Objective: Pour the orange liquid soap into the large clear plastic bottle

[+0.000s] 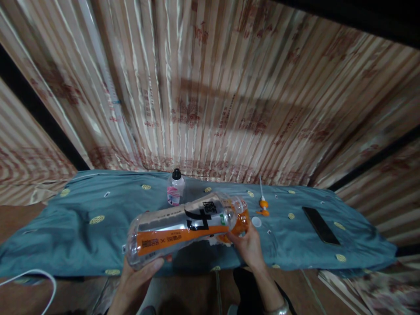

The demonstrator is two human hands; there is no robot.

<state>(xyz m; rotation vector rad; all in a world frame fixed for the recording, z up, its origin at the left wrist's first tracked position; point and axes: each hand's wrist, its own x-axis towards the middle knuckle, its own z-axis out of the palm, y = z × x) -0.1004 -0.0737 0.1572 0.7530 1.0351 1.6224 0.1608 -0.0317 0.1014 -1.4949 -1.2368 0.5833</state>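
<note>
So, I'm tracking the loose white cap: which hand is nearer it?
Right. The right hand sits just below the white cap; the left hand is far left, under the bottle's base.

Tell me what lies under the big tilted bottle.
Under the big bottle, held by left hand and right hand, blue patterned cloth shows; the patch directly beneath is hidden.

hands: two, left hand (138,273) and right hand (250,245)
large bottles: one, large bottle (183,227) near centre
small bottles: one, small bottle (175,189) far centre
white caps: one, white cap (256,222)
phones: one, phone (320,225) right
cables: one, white cable (33,278) near left
</note>
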